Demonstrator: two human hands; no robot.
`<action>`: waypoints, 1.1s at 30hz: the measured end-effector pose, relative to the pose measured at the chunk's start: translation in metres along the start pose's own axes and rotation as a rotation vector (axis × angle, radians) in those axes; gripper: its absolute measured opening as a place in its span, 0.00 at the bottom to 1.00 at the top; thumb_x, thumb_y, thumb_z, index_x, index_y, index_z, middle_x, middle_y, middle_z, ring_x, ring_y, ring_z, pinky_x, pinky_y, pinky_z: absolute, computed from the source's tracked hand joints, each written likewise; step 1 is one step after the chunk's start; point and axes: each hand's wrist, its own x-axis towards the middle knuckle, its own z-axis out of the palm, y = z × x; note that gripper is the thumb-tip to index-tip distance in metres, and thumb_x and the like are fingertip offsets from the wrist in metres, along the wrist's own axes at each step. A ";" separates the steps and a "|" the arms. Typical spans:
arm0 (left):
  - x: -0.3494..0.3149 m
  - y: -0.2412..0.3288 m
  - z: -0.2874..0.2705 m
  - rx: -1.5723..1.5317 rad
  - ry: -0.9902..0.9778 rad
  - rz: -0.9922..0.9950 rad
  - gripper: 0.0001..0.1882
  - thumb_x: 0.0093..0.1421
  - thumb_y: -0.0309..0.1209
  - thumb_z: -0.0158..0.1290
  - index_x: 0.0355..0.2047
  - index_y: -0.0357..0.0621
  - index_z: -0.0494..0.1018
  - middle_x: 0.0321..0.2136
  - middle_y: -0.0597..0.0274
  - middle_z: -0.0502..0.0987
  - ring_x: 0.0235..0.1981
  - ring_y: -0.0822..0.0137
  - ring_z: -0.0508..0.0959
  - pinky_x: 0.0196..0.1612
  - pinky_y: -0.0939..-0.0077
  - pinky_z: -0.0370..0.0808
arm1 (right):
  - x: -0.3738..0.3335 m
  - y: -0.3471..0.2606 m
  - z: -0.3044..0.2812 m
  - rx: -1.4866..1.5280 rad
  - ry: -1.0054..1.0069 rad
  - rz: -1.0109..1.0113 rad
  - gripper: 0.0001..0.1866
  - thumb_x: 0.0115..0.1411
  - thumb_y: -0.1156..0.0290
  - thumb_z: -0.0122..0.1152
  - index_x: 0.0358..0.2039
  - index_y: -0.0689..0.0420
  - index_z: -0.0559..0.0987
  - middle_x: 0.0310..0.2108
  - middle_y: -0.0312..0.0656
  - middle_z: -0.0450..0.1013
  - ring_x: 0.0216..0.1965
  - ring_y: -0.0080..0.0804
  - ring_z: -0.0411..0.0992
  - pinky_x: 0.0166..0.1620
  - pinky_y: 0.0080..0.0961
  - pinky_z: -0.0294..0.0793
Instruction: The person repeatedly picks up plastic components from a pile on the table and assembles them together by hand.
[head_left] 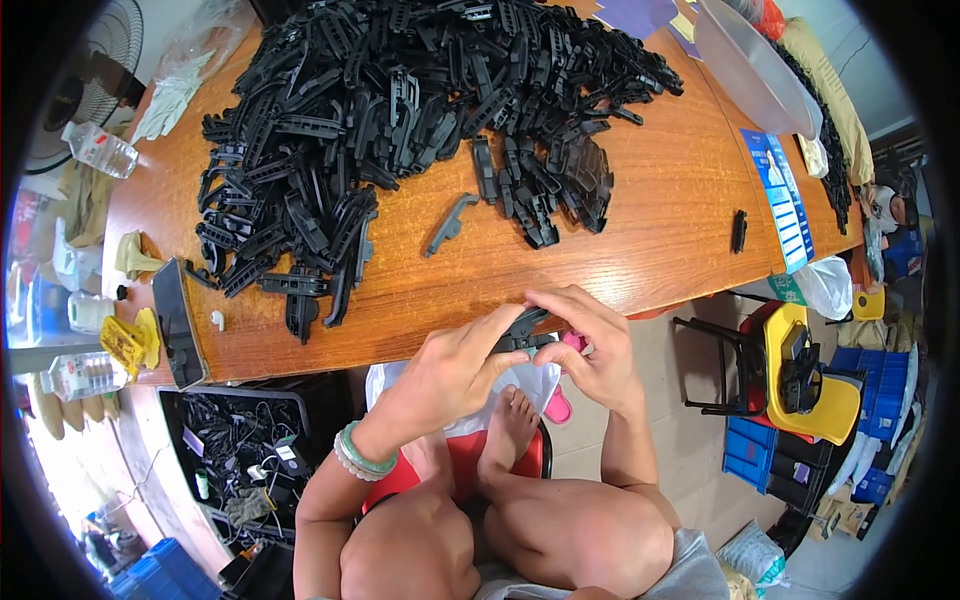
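Between my two hands, just off the table's front edge, is a black plastic part. My left hand, with bracelets at the wrist, pinches its left end between thumb and fingers. From the other side my right hand grips its right end, fingers curled over the top. The fingers hide much of the part. Beyond my hands a single similar black plastic piece lies on the wooden table. A large heap of such pieces covers the far left and middle, and a smaller cluster lies to its right.
A phone-like dark slab and a white earbud lie at the table's left. On the right are a blue printed sheet, a lone black piece and a pale basin. A yellow chair stands on the floor at right.
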 end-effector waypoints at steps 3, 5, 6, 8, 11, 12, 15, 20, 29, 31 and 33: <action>0.001 0.002 -0.001 -0.015 -0.010 -0.003 0.24 0.55 0.26 0.56 0.51 0.31 0.64 0.39 0.39 0.74 0.36 0.43 0.76 0.35 0.62 0.75 | -0.001 -0.001 -0.001 0.025 -0.006 0.044 0.27 0.44 0.70 0.68 0.46 0.63 0.75 0.37 0.47 0.75 0.37 0.39 0.74 0.39 0.27 0.72; 0.000 0.004 -0.001 -0.025 -0.024 -0.028 0.24 0.55 0.26 0.56 0.51 0.30 0.64 0.40 0.38 0.74 0.37 0.43 0.76 0.36 0.62 0.75 | -0.001 -0.004 -0.002 0.035 -0.032 0.097 0.27 0.45 0.70 0.67 0.47 0.64 0.75 0.36 0.48 0.75 0.37 0.39 0.74 0.39 0.28 0.72; 0.000 0.004 0.000 -0.038 -0.020 -0.032 0.23 0.55 0.26 0.56 0.50 0.31 0.64 0.39 0.39 0.74 0.36 0.43 0.77 0.36 0.62 0.75 | -0.001 -0.004 -0.002 0.035 -0.031 0.097 0.27 0.45 0.70 0.67 0.47 0.64 0.75 0.36 0.48 0.75 0.37 0.39 0.74 0.39 0.28 0.72; 0.000 0.004 0.000 -0.053 -0.018 -0.036 0.23 0.55 0.26 0.56 0.50 0.31 0.65 0.39 0.39 0.74 0.36 0.44 0.77 0.35 0.62 0.75 | -0.002 -0.001 -0.002 0.029 -0.045 0.065 0.27 0.46 0.68 0.67 0.47 0.64 0.75 0.36 0.48 0.74 0.36 0.39 0.73 0.38 0.27 0.72; 0.001 0.007 -0.001 -0.068 -0.041 -0.066 0.22 0.55 0.26 0.56 0.49 0.31 0.65 0.36 0.40 0.75 0.34 0.44 0.77 0.34 0.62 0.74 | -0.003 0.002 -0.005 0.049 -0.098 0.073 0.27 0.47 0.65 0.67 0.47 0.64 0.75 0.35 0.48 0.74 0.34 0.39 0.73 0.38 0.27 0.71; 0.002 0.008 0.000 -0.067 -0.037 -0.064 0.21 0.55 0.25 0.56 0.48 0.31 0.65 0.35 0.40 0.75 0.33 0.45 0.77 0.33 0.62 0.74 | -0.004 0.002 -0.006 0.048 -0.097 0.074 0.27 0.47 0.65 0.67 0.47 0.64 0.75 0.35 0.48 0.74 0.34 0.39 0.73 0.38 0.27 0.71; -0.002 0.008 0.001 -0.072 -0.011 -0.087 0.20 0.55 0.25 0.55 0.47 0.31 0.66 0.33 0.42 0.75 0.31 0.45 0.77 0.31 0.63 0.74 | -0.003 0.000 -0.001 0.059 -0.092 0.096 0.27 0.47 0.63 0.67 0.46 0.65 0.75 0.33 0.48 0.73 0.33 0.38 0.72 0.36 0.27 0.71; -0.005 0.007 0.008 -0.078 0.030 -0.090 0.18 0.54 0.24 0.56 0.45 0.32 0.66 0.30 0.44 0.75 0.29 0.47 0.77 0.30 0.64 0.73 | -0.004 -0.001 0.003 0.049 -0.031 0.033 0.18 0.48 0.77 0.64 0.42 0.64 0.74 0.32 0.46 0.72 0.31 0.39 0.73 0.35 0.28 0.72; -0.006 0.003 0.015 -0.102 0.076 -0.062 0.17 0.55 0.25 0.56 0.44 0.34 0.66 0.29 0.46 0.75 0.27 0.51 0.78 0.27 0.66 0.74 | -0.010 0.007 0.014 0.127 0.130 0.092 0.11 0.49 0.80 0.62 0.35 0.65 0.76 0.28 0.43 0.74 0.28 0.28 0.71 0.32 0.21 0.69; -0.005 0.005 0.015 -0.175 0.049 -0.146 0.18 0.56 0.26 0.56 0.45 0.35 0.66 0.29 0.46 0.76 0.27 0.50 0.78 0.27 0.67 0.74 | -0.013 0.011 0.013 0.183 0.117 0.121 0.12 0.50 0.80 0.61 0.37 0.65 0.76 0.29 0.42 0.74 0.28 0.26 0.71 0.33 0.20 0.68; -0.004 0.006 0.015 -0.215 0.024 -0.170 0.18 0.56 0.26 0.56 0.45 0.35 0.66 0.29 0.46 0.76 0.27 0.50 0.79 0.27 0.67 0.74 | -0.016 0.013 0.013 0.236 0.106 0.151 0.13 0.52 0.80 0.61 0.39 0.64 0.75 0.30 0.41 0.74 0.29 0.25 0.70 0.33 0.19 0.68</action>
